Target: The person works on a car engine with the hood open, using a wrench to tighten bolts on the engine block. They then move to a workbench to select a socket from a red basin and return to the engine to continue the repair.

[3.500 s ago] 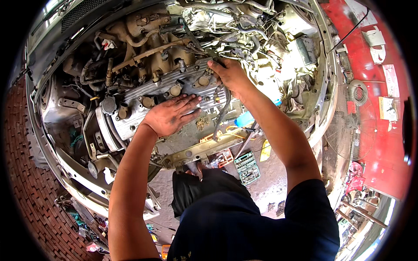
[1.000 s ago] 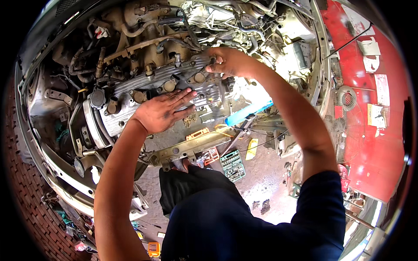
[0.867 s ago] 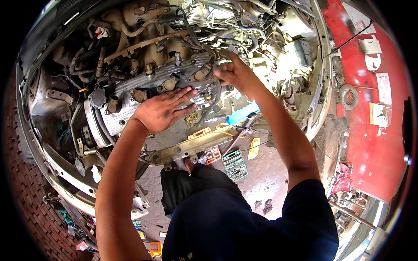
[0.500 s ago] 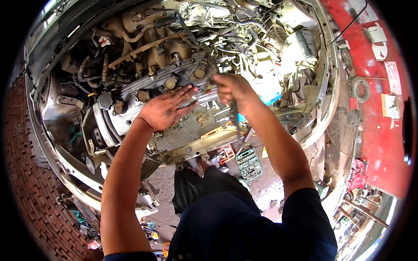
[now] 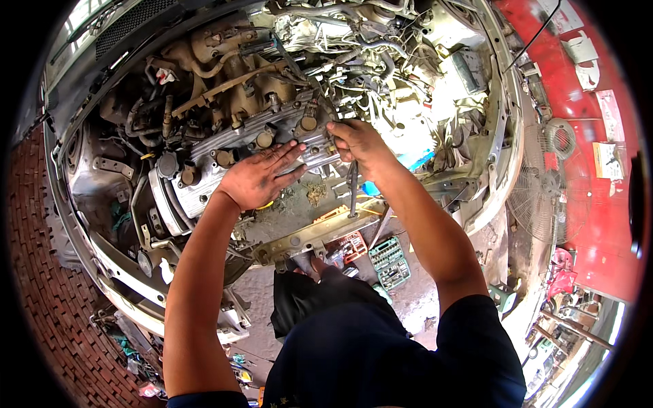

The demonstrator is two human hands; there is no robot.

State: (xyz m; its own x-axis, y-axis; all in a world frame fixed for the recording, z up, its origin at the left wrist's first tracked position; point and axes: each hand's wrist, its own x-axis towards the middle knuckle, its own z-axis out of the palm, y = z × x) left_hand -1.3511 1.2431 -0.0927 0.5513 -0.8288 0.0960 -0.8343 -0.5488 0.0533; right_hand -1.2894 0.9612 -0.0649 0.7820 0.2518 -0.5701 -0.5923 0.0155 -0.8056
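My left hand (image 5: 262, 178) lies flat with fingers stretched over the ribbed metal valve cover (image 5: 204, 185) of a car engine. Close to its fingertips are round brownish ignition coils (image 5: 264, 139), set in a row along the cover. At the cover's right end, my right hand (image 5: 362, 145) is closed, thumb and fingers pinched together. From its underside hangs a dark, hose-like length (image 5: 353, 194), reaching down toward the front crossmember. Its upper part is hidden in the fist, so I cannot tell exactly what it is.
A pale front crossmember (image 5: 299, 238) runs between me and the engine. Beyond it on the floor lie a green socket set (image 5: 389, 264) and a red tool case (image 5: 354, 246). Loose wiring (image 5: 381, 68) fills the bay's right side. A standing fan (image 5: 547, 180) is farther right.
My right hand has shifted slightly left, and the dark length below it swings left as well. My left hand stays flat on the cover. The whole view has tilted slightly.
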